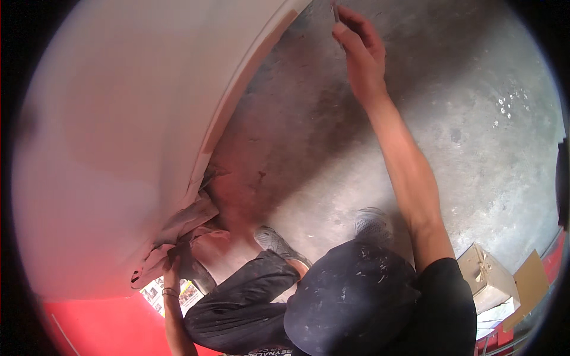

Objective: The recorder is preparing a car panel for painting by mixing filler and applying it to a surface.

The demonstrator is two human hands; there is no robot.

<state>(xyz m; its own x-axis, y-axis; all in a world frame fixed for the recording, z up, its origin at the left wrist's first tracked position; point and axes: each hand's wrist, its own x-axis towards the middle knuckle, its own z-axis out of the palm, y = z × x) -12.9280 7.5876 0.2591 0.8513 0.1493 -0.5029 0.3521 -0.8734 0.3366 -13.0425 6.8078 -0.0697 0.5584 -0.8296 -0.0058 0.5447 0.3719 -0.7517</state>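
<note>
Up at the top of the head view, my right hand (365,62) is raised with the arm stretched out. Its thumb and fingers pinch a thin grey flat piece (336,18), seen almost edge-on, whose kind I cannot make out. A large pale curved panel (124,118) fills the left side, with a tan strip (249,71) along its edge. Low on the left, my left hand (171,274) is closed on a crumpled dark sheet (190,216) bunched at the panel's lower corner. Its fingertips are partly hidden in the folds.
Grey concrete floor (314,136) stretches to the right, with white spots. My shoes (274,242) and bent dark-trousered leg (237,308) are below, beside a dark rounded shape (350,296). A cardboard box (490,276) stands at lower right. Printed paper (189,293) lies near a red surface (113,326).
</note>
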